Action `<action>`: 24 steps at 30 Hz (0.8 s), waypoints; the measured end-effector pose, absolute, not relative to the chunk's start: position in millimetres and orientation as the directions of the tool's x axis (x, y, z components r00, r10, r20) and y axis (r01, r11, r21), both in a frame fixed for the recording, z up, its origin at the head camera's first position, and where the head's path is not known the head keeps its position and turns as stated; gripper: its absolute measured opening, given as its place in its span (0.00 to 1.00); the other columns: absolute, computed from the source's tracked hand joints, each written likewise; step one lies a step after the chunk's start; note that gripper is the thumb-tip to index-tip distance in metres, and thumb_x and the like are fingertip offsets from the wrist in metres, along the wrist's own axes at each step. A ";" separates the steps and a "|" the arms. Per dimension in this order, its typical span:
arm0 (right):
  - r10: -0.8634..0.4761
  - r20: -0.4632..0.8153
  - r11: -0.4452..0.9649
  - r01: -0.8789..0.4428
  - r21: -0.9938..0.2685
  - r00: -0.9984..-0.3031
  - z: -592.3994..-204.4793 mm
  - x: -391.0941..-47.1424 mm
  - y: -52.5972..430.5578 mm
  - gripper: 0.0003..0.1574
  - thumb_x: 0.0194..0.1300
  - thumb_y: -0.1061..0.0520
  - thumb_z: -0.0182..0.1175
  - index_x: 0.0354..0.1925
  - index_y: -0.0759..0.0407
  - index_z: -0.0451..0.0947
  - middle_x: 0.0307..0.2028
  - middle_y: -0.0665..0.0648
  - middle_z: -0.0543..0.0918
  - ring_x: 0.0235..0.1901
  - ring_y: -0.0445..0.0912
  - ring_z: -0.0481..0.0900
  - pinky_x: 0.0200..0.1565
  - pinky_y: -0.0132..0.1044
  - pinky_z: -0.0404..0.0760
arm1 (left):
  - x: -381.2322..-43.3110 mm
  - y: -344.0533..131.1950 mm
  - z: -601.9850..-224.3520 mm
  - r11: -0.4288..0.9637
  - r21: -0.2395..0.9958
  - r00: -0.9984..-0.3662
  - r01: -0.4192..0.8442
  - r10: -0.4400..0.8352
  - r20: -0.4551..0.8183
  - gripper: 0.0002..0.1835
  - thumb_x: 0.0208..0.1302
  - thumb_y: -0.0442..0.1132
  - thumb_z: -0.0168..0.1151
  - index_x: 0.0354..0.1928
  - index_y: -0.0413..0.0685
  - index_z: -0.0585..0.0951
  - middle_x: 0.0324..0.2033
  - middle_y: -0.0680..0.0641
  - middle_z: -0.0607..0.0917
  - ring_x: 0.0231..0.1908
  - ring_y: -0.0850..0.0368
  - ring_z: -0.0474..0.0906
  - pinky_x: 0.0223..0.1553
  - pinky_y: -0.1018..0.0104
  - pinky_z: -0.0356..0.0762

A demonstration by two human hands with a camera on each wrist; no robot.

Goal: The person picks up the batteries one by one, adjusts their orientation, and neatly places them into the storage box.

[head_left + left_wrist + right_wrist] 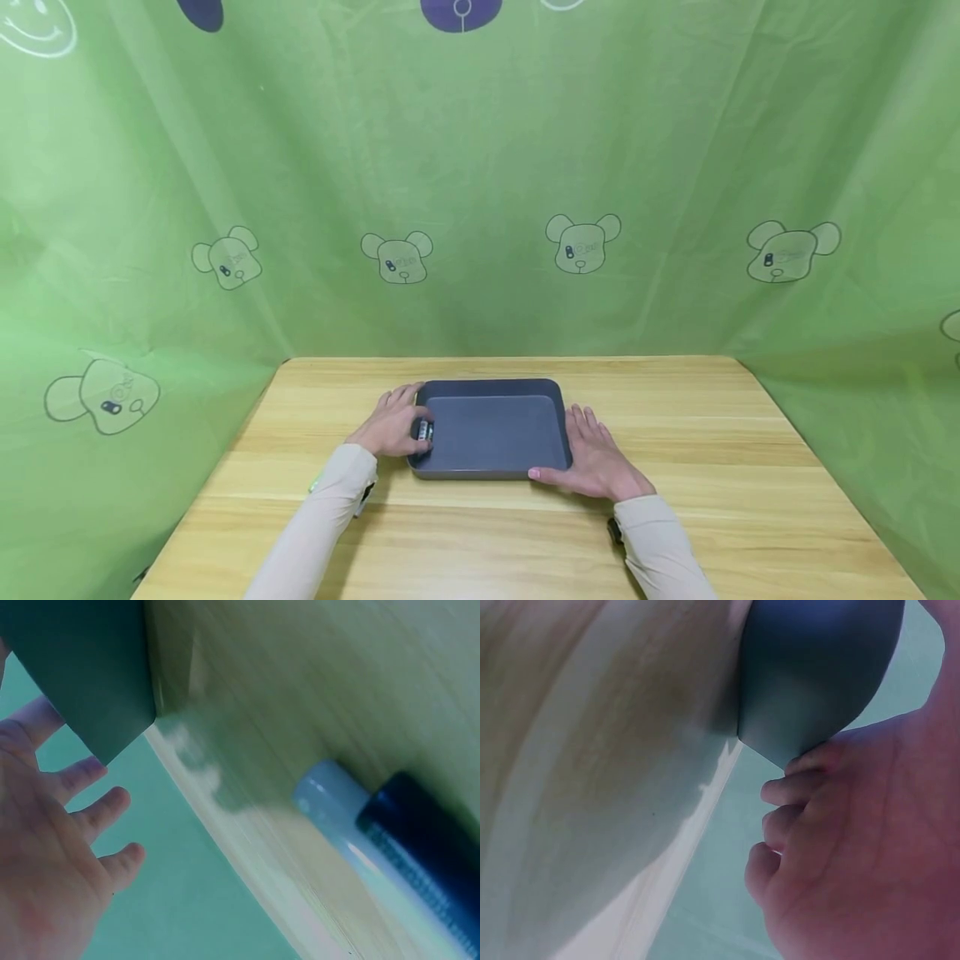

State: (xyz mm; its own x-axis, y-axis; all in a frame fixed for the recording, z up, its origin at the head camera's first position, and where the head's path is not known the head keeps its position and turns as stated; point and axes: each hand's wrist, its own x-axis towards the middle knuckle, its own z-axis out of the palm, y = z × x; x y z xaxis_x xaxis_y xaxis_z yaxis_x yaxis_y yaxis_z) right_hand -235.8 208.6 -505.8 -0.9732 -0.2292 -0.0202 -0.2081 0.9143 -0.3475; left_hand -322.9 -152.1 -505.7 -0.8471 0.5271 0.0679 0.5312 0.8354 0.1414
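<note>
A shallow dark grey rectangular tray (pixel 495 433) rests on the wooden table, between both hands. At its left wall is my left hand (pixel 390 425); thumb and forefinger curve over the rim around a small black-and-white object (pixel 425 431), whose kind I cannot tell. In the left wrist view the other fingers (pixel 101 814) stretch past the tray's corner. My right hand (pixel 596 458) lies along the tray's right wall, fingers straight, with the thumb at the near edge. The right wrist view has its fingers (pixel 784 825) beside the tray wall (pixel 817 675).
In the left wrist view a pale cylinder (pixel 345 810) and a dark blue cylinder (pixel 420 840) with small lettering lie side by side. The wooden table (pixel 480 542) is bordered by a green curtain (pixel 480 308) at the back and sides.
</note>
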 end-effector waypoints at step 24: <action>-0.247 -0.011 0.920 -0.230 -0.317 -0.969 -506.5 -237.1 209.2 0.82 0.50 0.14 0.52 0.74 0.74 0.40 0.76 0.73 0.40 0.77 0.67 0.39 0.76 0.61 0.44 | -306.3 -184.1 -466.9 0.860 0.328 -0.920 0.391 0.365 0.141 0.25 0.67 0.53 0.60 0.59 0.46 0.77 0.61 0.43 0.78 0.62 0.43 0.75 0.65 0.44 0.72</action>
